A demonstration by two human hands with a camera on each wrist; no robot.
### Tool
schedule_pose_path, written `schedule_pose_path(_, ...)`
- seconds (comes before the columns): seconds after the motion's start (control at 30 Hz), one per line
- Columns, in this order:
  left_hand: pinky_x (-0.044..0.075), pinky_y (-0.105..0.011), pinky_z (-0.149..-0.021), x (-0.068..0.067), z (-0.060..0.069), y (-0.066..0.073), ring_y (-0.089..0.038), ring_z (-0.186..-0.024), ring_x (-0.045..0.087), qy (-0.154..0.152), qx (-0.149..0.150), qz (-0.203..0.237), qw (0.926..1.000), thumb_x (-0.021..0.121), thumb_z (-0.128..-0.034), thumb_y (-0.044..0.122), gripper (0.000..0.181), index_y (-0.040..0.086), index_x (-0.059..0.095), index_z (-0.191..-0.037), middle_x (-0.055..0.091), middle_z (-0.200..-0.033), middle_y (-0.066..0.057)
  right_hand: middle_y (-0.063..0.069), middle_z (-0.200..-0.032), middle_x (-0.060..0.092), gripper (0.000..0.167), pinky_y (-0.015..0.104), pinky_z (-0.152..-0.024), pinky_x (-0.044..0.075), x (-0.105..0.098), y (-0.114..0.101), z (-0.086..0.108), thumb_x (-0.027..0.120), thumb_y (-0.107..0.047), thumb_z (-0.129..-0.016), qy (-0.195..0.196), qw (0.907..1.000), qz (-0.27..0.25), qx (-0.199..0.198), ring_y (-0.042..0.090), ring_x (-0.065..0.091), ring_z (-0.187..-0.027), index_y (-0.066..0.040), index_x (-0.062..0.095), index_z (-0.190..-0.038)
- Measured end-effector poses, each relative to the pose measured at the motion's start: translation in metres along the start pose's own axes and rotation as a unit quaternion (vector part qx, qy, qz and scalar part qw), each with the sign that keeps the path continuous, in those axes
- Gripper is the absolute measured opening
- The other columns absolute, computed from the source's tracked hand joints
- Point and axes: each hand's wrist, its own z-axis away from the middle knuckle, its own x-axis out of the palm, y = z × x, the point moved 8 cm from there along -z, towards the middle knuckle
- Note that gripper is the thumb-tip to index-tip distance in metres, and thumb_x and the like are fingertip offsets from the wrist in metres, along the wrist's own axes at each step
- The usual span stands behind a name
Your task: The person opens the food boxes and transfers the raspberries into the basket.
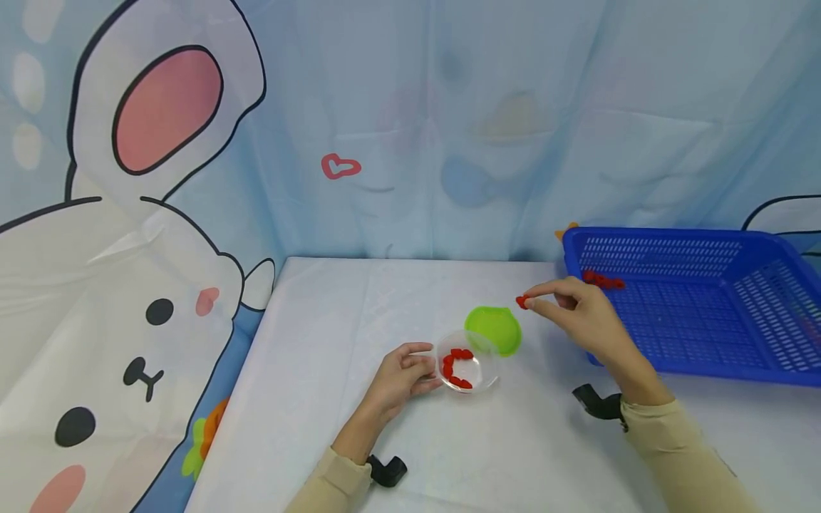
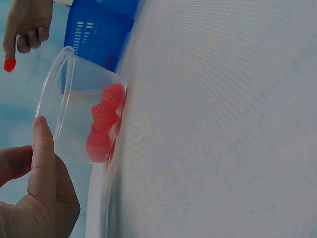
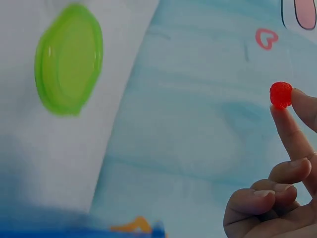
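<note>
On the white tabletop (image 1: 346, 313) stood the clear cup (image 1: 487, 374), upright, and several red raspberries (image 2: 104, 118) lay at its bottom. The left hand (image 1: 400, 377) was at the left side of this cup; its grip was grasping the cup, with thumb and fingers placed about the wall near the rim. To the right of the cup and farther back, the right hand (image 1: 586, 313) was in the air, and its grip was closed upon a single raspberry (image 3: 281, 95), pinched between thumb and index finger, well apart from the cup. Just behind the cup, and a little to its right, lay the green lid (image 1: 502, 324), which the cup partly overlapped in the head view. Well to the right of the cup stood the blue basket (image 1: 673, 313), and some more red pieces (image 1: 603, 280) lay in its far corner, on the side toward the cup. Behind the cup hung the light blue curtain (image 1: 398, 85).
</note>
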Motion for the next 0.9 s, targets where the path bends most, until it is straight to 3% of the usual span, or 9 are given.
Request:
schedule_pose_path(0.27, 0.060, -0.041, -0.082, -0.002, 0.001, 0.000, -0.021, -0.083, 0.062, 0.006, -0.003, 0.002, 1.0000, 0.066, -0.0951, -0.001, 0.034, 0.000, 0.058, -0.128, 0.063, -0.099, -0.013, 0.007, -0.066, 0.035, 0.045, 0.039, -0.047, 0.032, -0.064, 0.020, -0.013, 0.067, -0.049, -0.094, 0.016, 0.9961, 0.028, 0.082, 0.027, 0.035, -0.054, -0.014, 0.071, -0.121)
schedule_pose_path(0.47, 0.060, -0.041, -0.082, -0.001, 0.002, 0.002, -0.021, -0.083, 0.062, 0.007, 0.001, -0.001, 1.0000, 0.066, -0.0951, -0.001, 0.034, 0.000, 0.058, -0.129, 0.063, -0.099, -0.013, 0.002, -0.062, 0.032, 0.059, 0.042, -0.042, 0.026, -0.109, 0.054, -0.032, 0.064, -0.059, -0.091, 0.037, 0.9891, 0.068, 0.125, 0.026, 0.029, -0.050, -0.012, 0.066, -0.126)
schedule_pose_path(0.53, 0.060, -0.041, -0.082, -0.001, 0.001, 0.002, -0.021, -0.083, 0.062, 0.007, 0.001, 0.001, 1.0000, 0.066, -0.0951, -0.001, 0.034, 0.000, 0.058, -0.128, 0.063, -0.099, -0.013, 0.006, -0.076, 0.047, 0.063, 0.044, -0.051, 0.035, -0.118, 0.071, -0.039, 0.063, -0.063, -0.090, 0.040, 0.9857, 0.063, 0.151, 0.029, 0.041, -0.064, -0.013, 0.066, -0.128)
schedule_pose_path(0.6, 0.060, -0.041, -0.082, -0.001, 0.001, 0.002, -0.021, -0.082, 0.062, 0.005, 0.003, 0.000, 1.0000, 0.066, -0.0952, -0.001, 0.034, 0.000, 0.058, -0.129, 0.063, -0.099, -0.013, 0.018, -0.106, 0.058, 0.068, 0.053, -0.069, 0.046, -0.123, 0.091, -0.046, 0.061, -0.065, -0.089, 0.036, 0.9822, 0.049, 0.178, 0.038, 0.051, -0.091, -0.012, 0.064, -0.131)
schedule_pose_path(0.63, 0.060, -0.041, -0.082, -0.001, 0.001, 0.002, -0.021, -0.083, 0.062, 0.005, 0.004, -0.001, 1.0000, 0.066, -0.0951, -0.001, 0.035, 0.000, 0.058, -0.129, 0.063, -0.099, -0.013, 0.023, -0.125, 0.054, 0.071, 0.060, -0.081, 0.046, -0.125, 0.102, -0.048, 0.060, -0.066, -0.089, 0.032, 0.9796, 0.041, 0.194, 0.043, 0.049, -0.109, -0.011, 0.062, -0.133)
schedule_pose_path(0.7, 0.060, -0.041, -0.082, -0.001, 0.001, 0.002, -0.021, -0.082, 0.062, 0.002, 0.006, -0.002, 1.0000, 0.066, -0.0952, -0.001, 0.035, -0.001, 0.057, -0.129, 0.063, -0.099, -0.013, 0.023, -0.155, 0.031, 0.079, 0.072, -0.099, 0.033, -0.127, 0.124, -0.052, 0.057, -0.068, -0.089, 0.024, 0.9736, 0.032, 0.225, 0.050, 0.028, -0.136, -0.007, 0.056, -0.139)
schedule_pose_path(0.77, 0.060, -0.041, -0.082, -0.001, 0.000, 0.002, -0.021, -0.083, 0.061, 0.000, 0.007, -0.002, 1.0000, 0.066, -0.0951, -0.001, 0.035, -0.002, 0.057, -0.129, 0.062, -0.099, -0.013, 0.029, -0.159, 0.020, 0.085, 0.077, -0.104, 0.024, -0.130, 0.145, -0.055, 0.054, -0.068, -0.091, 0.017, 0.9671, 0.031, 0.252, 0.055, 0.016, -0.141, -0.001, 0.049, -0.143)
schedule_pose_path(0.9, 0.060, -0.041, -0.083, -0.001, 0.000, 0.001, -0.020, -0.083, 0.062, -0.002, 0.002, 0.002, 1.0000, 0.066, -0.0950, -0.001, 0.036, -0.002, 0.056, -0.130, 0.062, -0.099, -0.013, 0.034, -0.158, 0.013, 0.094, 0.077, -0.105, 0.021, -0.132, 0.183, -0.052, 0.051, -0.067, -0.093, 0.005, 0.9521, 0.032, 0.304, 0.057, 0.010, -0.141, 0.007, 0.038, -0.149)
